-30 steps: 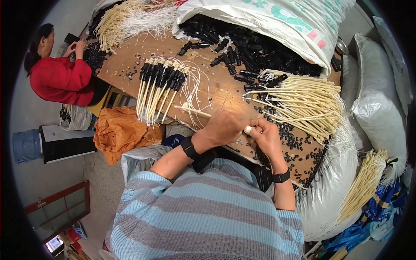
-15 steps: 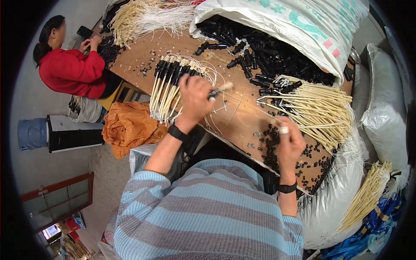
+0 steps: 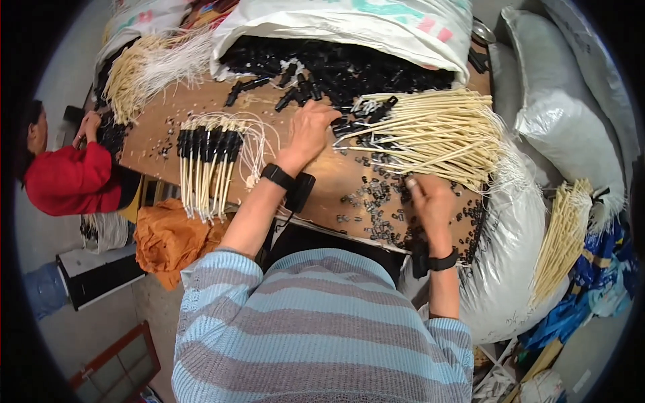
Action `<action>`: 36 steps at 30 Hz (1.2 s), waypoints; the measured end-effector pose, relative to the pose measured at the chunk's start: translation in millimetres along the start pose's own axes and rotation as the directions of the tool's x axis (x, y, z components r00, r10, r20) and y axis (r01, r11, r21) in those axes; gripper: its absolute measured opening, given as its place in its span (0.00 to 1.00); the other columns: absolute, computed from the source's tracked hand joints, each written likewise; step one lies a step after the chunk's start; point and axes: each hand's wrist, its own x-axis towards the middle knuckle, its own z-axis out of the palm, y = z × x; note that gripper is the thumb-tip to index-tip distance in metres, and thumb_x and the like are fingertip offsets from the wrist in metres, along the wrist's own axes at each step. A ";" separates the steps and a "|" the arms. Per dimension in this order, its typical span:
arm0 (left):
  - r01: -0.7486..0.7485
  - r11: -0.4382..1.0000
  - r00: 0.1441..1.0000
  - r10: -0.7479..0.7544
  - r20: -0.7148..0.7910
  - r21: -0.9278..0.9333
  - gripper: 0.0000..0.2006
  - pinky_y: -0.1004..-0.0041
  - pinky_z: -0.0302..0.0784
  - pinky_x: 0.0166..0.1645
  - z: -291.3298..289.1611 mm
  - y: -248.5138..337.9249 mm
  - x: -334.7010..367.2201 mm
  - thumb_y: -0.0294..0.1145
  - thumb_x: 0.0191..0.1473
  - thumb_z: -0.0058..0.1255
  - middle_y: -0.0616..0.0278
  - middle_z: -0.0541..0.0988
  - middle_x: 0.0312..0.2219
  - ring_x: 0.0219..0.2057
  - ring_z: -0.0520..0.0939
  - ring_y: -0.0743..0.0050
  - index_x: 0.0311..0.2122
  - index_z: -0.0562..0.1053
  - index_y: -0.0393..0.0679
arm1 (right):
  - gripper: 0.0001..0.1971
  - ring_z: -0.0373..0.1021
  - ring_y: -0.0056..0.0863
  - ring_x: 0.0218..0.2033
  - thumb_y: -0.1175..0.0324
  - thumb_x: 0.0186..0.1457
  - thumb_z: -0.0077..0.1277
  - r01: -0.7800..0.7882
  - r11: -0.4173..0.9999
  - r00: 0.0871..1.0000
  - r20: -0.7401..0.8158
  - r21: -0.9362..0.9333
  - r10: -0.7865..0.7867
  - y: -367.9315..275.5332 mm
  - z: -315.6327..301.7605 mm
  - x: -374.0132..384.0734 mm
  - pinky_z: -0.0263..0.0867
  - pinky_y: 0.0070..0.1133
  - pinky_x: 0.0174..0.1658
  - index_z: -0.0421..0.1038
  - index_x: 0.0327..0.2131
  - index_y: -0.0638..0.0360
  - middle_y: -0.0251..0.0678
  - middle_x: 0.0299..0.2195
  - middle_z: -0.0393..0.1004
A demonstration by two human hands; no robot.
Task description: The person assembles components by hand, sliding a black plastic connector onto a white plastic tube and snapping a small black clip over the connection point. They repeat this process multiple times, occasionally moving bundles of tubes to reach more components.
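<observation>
My left hand point(image 3: 311, 134) reaches over the board with its index finger stretched toward loose black plastic tubes point(image 3: 346, 125); the thumb is hidden. Fingers and thumb of my right hand point(image 3: 433, 201) come together over scattered small black pieces point(image 3: 376, 198), and anything between the tips is too small to make out. Just beyond it lies a thick bundle of pale yellow sleeved wires point(image 3: 437, 131), with fine white strands at one end. To my left, a row of joined pieces point(image 3: 211, 151), black tubes on pale yellow sleeves, lies side by side with thin white wires looping off.
A large white sack point(image 3: 349, 20) spills black tubes at the back of the brown table point(image 3: 151, 144). Stuffed silvery sacks point(image 3: 517, 269) stand at the right. An orange cloth bag point(image 3: 176, 235) is below the left edge. A person in red point(image 3: 70, 174) works at the far left.
My left hand has left the row and moved to the loose tubes; the blurred black tube it held is gone from it. My right hand no longer shows the pale wire. The view has shifted.
</observation>
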 end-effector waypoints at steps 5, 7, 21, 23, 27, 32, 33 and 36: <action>0.165 0.980 0.974 -0.179 0.139 0.108 0.17 0.60 0.73 0.40 -0.4 0.8 -1.6 0.20 0.39 0.55 0.57 0.78 0.31 0.38 0.77 0.53 0.39 0.74 0.45 | 0.13 0.68 0.34 0.27 0.79 0.43 0.50 0.081 0.880 0.992 -0.049 -0.468 -0.117 51.1 -33.9 26.9 0.64 0.28 0.30 0.76 0.35 0.55 0.35 0.25 0.68; 0.271 0.961 0.955 -0.275 0.110 0.045 0.18 0.61 0.73 0.41 -4.8 -2.2 -11.2 0.24 0.40 0.57 0.53 0.79 0.35 0.37 0.78 0.50 0.42 0.74 0.43 | 0.12 0.68 0.34 0.28 0.79 0.43 0.50 0.122 0.867 0.984 -0.055 -0.484 -0.169 57.2 -37.6 33.5 0.64 0.28 0.33 0.75 0.34 0.55 0.34 0.26 0.69; 0.218 0.897 0.975 -0.179 0.135 -0.385 0.16 0.71 0.69 0.33 -21.6 21.4 -49.1 0.26 0.43 0.50 0.57 0.75 0.27 0.26 0.74 0.64 0.41 0.75 0.38 | 0.19 0.72 0.39 0.26 0.76 0.49 0.52 0.066 0.979 0.977 0.186 0.191 -0.102 -30.3 -2.8 -0.7 0.67 0.28 0.30 0.73 0.47 0.51 0.41 0.27 0.74; 0.044 0.961 0.997 -0.023 0.079 -0.273 0.16 0.72 0.68 0.34 -21.9 26.3 -48.2 0.25 0.44 0.50 0.58 0.76 0.29 0.27 0.74 0.63 0.42 0.74 0.37 | 0.18 0.71 0.38 0.23 0.73 0.49 0.52 0.078 0.982 0.977 0.185 0.174 -0.111 -34.0 0.3 -2.9 0.65 0.29 0.25 0.74 0.46 0.48 0.38 0.24 0.72; -0.008 0.983 0.975 0.048 0.219 -0.183 0.10 0.67 0.68 0.42 -22.8 46.0 -48.6 0.24 0.47 0.48 0.55 0.76 0.32 0.34 0.74 0.55 0.37 0.73 0.40 | 0.19 0.69 0.36 0.20 0.76 0.48 0.53 0.206 0.978 0.947 0.250 0.015 -0.204 -38.6 -2.5 -6.7 0.64 0.29 0.24 0.75 0.45 0.46 0.38 0.21 0.69; -0.222 0.974 0.975 0.220 -0.039 -0.049 0.03 0.61 0.68 0.49 0.3 62.2 -49.1 0.27 0.52 0.46 0.56 0.77 0.36 0.46 0.76 0.58 0.28 0.68 0.42 | 0.21 0.69 0.36 0.18 0.71 0.49 0.55 0.343 0.932 0.911 0.283 -0.114 -0.301 -55.1 -1.1 -3.3 0.64 0.30 0.22 0.73 0.49 0.45 0.36 0.19 0.70; -0.241 0.970 0.967 0.243 -0.070 0.039 0.01 0.65 0.72 0.41 -3.5 57.4 -45.2 0.27 0.53 0.46 0.61 0.77 0.35 0.40 0.78 0.64 0.30 0.69 0.44 | 0.21 0.69 0.36 0.18 0.69 0.48 0.56 0.167 0.976 0.949 0.293 -0.141 -0.120 -51.8 -9.6 -3.7 0.64 0.29 0.22 0.72 0.49 0.48 0.37 0.18 0.70; -0.080 0.997 0.977 0.080 0.196 -0.008 0.01 0.67 0.74 0.32 -15.0 51.5 -52.2 0.28 0.52 0.49 0.63 0.78 0.32 0.32 0.80 0.65 0.31 0.71 0.47 | 0.21 0.70 0.32 0.17 0.69 0.43 0.62 -0.148 0.987 0.970 0.187 -0.062 0.158 -25.2 -12.4 -5.4 0.63 0.28 0.22 0.75 0.45 0.57 0.39 0.16 0.72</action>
